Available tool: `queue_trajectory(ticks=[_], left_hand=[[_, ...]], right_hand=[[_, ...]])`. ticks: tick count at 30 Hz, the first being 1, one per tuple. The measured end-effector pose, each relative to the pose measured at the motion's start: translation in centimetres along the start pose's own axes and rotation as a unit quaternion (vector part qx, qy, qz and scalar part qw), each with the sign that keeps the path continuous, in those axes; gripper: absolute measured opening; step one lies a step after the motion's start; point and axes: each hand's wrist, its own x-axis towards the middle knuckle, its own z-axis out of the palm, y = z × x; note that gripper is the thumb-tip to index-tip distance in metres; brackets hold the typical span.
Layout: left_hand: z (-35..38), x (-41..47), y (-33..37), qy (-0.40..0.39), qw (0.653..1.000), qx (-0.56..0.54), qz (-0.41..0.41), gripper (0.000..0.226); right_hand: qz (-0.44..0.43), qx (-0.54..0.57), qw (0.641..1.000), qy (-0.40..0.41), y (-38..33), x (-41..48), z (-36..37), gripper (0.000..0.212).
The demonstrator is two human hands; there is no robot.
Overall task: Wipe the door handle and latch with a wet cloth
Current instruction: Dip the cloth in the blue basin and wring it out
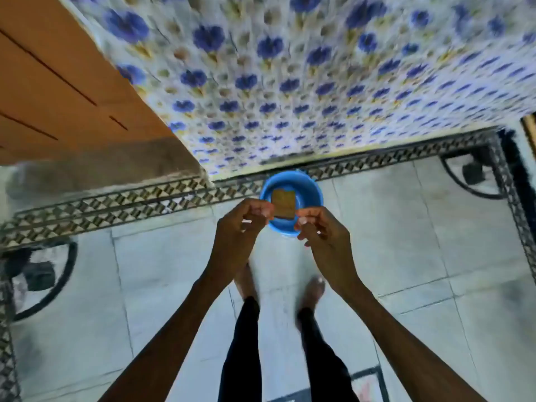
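- Brown cloth (283,205) pinched at its two near corners, left hand (242,224) on the left corner, right hand (322,229) on the right; fingers of both curled nearly closed, thumb against forefinger, nothing else held.
- Cloth hanging stretched flat between the hands, directly above a blue basin (291,208) standing on the tiled floor (406,242) near the wall; whether the cloth touches any water cannot be told, picture blurred.
- Door handle and latch not in view; orange wooden panel (58,82) at far left possibly the door, not certain.
- Likely step: wetting or wringing the cloth before carrying it off to the handle.
- Risks: thin fingertip pinch on a wet cloth, so a slip and a drop into the basin or onto the floor; drips on smooth tile beside bare feet (313,288), so a slippery patch; basin just ahead of the toes, easily kicked and tipped on a step forward.
- Room: floral-tiled wall (319,82) close behind the basin, patterned floor border (116,204) along its foot; open floor to the right and near side, panel closing off the left.
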Motion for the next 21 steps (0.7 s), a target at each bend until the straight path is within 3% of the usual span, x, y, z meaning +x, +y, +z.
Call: queue_trajectory(ticks=[4,8,12,16,18,21], left_hand=[[3.7,8.7,-11.1,-0.009,0.999,0.017,-0.025,0.015],[8.0,16.7,-23.8,0.044,0.998,0.045,-0.013,0.018],[11.6,21.9,-33.3,0.134,0.984,0.103,0.051,0.037],[13.7,25.0,-38.0,0.183,0.968,0.141,0.097,0.044],[14.3,26.1,-39.0,0.182,0.97,0.136,0.084,0.048],[14.7,26.6,-40.0,0.181,0.971,0.14,0.062,0.047]], right_hand=[[0.064,-0.019,0.998,0.011,12.0,9.1,4.2,0.009],[0.14,-0.06,0.988,-0.006,26.5,19.2,8.2,0.005],[0.207,-0.174,0.963,0.003,36.3,28.8,10.8,0.035],[0.246,-0.26,0.933,-0.045,42.0,35.3,12.6,0.087],[0.271,-0.27,0.923,-0.041,44.1,37.7,13.5,0.087],[0.321,-0.24,0.915,0.037,45.7,39.7,14.3,0.087]])
